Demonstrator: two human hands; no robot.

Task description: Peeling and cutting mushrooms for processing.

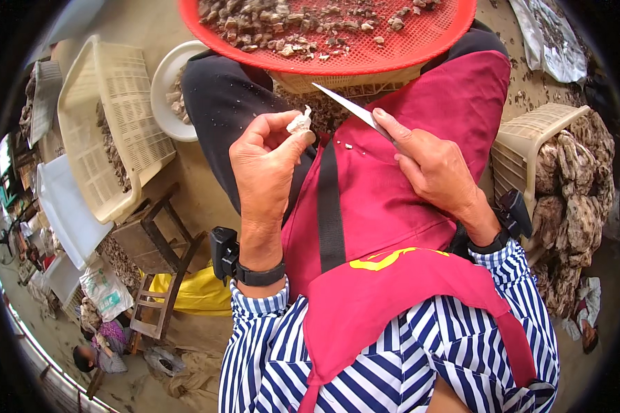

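A cream slatted basket (110, 131) leans at the far left beside a white bowl (174, 86). The left hand (265, 168) pinches a small pale shell piece (299, 123) between thumb and fingertips, above the red apron (385, 206). The right hand (430, 165) grips a thin knife (351, 108), forefinger along the blade. A red sieve tray (365, 55) of shell bits sits above both.

bright, even daylight, soft shadows, sharp centre, strong fisheye bending at rim.

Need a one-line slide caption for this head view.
Left hand pinches a small pale piece; right hand holds a knife below a red basket.
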